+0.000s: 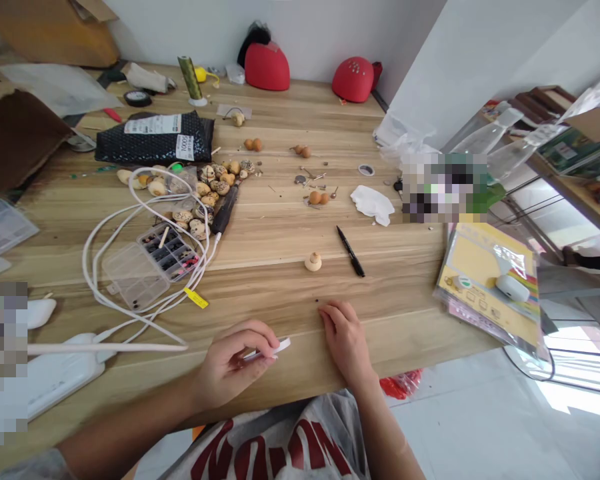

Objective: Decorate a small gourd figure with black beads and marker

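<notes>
My left hand (243, 360) is closed over the table's front edge, thumb and fingers pinching a thin white strip-like piece (281, 346), perhaps a tape roll seen edge-on. My right hand (344, 339) rests on the wood with its fingers curled together. Whether anything is between those fingertips is hidden. Just beyond them lies a tiny dark bead-like speck (317, 301). Farther back, a small pale gourd (313, 263) stands upright on the table. To its right lies a black pen (351, 251).
A white cable (93, 267) loops around an open compartment box (167, 250) on the left. Behind are speckled gourds (207, 193) and a black parcel (155, 137). A tissue (373, 204) and tape roll (366, 170) lie right of centre. Yellow packaging (490, 280) sits at the right edge.
</notes>
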### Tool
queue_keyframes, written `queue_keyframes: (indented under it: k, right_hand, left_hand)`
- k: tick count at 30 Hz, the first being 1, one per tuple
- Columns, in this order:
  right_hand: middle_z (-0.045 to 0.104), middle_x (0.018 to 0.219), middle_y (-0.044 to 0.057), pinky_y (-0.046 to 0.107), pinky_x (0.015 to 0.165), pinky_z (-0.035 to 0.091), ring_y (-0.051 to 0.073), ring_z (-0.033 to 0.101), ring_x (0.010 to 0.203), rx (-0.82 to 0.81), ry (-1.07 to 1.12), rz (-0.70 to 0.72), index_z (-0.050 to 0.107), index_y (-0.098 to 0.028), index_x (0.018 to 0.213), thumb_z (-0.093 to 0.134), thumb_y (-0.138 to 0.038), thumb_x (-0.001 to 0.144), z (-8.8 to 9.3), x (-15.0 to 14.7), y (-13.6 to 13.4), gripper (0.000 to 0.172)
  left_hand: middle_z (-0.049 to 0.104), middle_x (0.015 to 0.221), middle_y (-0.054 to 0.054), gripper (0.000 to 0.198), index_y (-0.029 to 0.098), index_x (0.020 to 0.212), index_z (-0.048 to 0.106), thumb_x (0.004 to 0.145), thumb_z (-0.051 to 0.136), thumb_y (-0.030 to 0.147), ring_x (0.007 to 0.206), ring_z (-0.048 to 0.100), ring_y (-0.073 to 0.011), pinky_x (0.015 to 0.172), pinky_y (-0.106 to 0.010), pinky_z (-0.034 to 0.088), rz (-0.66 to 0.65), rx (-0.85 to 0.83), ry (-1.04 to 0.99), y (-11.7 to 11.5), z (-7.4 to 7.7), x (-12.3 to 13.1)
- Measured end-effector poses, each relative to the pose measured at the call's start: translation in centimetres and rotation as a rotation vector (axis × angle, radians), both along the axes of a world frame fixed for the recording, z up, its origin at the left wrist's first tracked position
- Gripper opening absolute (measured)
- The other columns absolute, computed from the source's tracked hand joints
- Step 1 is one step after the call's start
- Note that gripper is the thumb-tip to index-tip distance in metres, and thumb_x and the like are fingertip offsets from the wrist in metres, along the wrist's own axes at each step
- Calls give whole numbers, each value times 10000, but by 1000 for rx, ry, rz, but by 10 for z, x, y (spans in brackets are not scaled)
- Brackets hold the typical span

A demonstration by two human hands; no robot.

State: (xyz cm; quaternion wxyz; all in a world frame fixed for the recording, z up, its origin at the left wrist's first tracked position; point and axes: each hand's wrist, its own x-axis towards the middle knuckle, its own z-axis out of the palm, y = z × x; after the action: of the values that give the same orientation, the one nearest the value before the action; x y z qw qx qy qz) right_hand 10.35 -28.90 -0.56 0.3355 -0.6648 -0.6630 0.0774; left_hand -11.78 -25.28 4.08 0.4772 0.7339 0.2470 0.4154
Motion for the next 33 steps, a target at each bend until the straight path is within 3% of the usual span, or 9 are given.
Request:
queue_keyframes:
  k: [5, 9, 12, 15, 18, 23, 26, 29, 33]
  right_hand:
    - [623, 854, 74, 337, 706, 537, 186, 575, 802, 40, -81, 93, 606, -170, 843, 410, -108, 912, 0, 2, -2, 218]
    - [614, 855, 90, 355, 712, 541, 208, 565, 803, 37, -218, 242, 598, -166, 856, 409, -57, 883, 5, 6, -4, 220]
    - [615, 815, 94, 352, 682, 541, 212, 569, 760, 11, -270, 340, 596, -156, 819, 428, -42, 863, 10, 9, -2, 208]
    - [613, 791, 66, 303, 667, 535, 175, 588, 730, -18, -101, 316, 602, -154, 829, 454, -45, 853, 20, 13, 5, 185]
    - [607, 763, 24, 238, 626, 503, 120, 581, 678, 8, 191, 290, 604, -165, 831, 491, -44, 816, 47, 17, 17, 166]
    - [601, 783, 24, 246, 652, 492, 118, 581, 741, 142, 617, 347, 608, -179, 799, 550, -100, 800, 116, 17, 43, 98]
    - [591, 751, 13, 257, 642, 497, 116, 576, 721, 211, 769, 421, 624, -192, 776, 609, -123, 776, 143, 14, 56, 71]
    - [600, 719, 5, 271, 618, 504, 120, 577, 690, 197, 856, 445, 615, -205, 730, 660, -171, 753, 145, 13, 66, 61]
    - [636, 725, 14, 281, 613, 514, 128, 597, 692, 109, 964, 418, 620, -197, 701, 691, -203, 740, 123, 15, 74, 81]
  left_hand:
    - [647, 762, -67, 96, 146, 771, 599, 844, 571, 202, 607, 582, -95, 527, -179, 468, -11, -109, -12, 1, 1, 6]
    - [649, 742, -56, 241, 131, 760, 568, 860, 545, 348, 456, 482, -45, 437, -164, 392, -94, -367, 46, 0, -1, 15]
    - [667, 736, -48, 264, 139, 780, 531, 843, 557, 394, 475, 492, -55, 464, -174, 391, -150, -561, 151, 2, 8, 24]
    - [668, 750, -39, 250, 141, 806, 518, 842, 553, 385, 494, 487, -51, 501, -180, 404, -253, -635, 202, 10, 26, 36]
    - [634, 739, -29, 228, 130, 839, 562, 846, 546, 357, 516, 485, -55, 494, -177, 390, -263, -559, 208, 23, 50, 48]
    - [617, 751, -34, 105, 148, 784, 643, 822, 592, 230, 666, 548, -101, 625, -219, 446, -134, -6, 117, 44, 88, 66]
    - [644, 750, -32, 96, 163, 798, 662, 831, 598, 228, 675, 566, -102, 639, -218, 450, -70, 168, 75, 52, 102, 70]
    - [651, 733, -15, 80, 169, 805, 663, 820, 617, 233, 634, 562, -88, 604, -198, 448, -16, 178, 123, 60, 105, 67]
    - [646, 704, -1, 128, 163, 846, 656, 795, 639, 279, 594, 553, -76, 561, -174, 444, 34, 36, 220, 72, 99, 61]
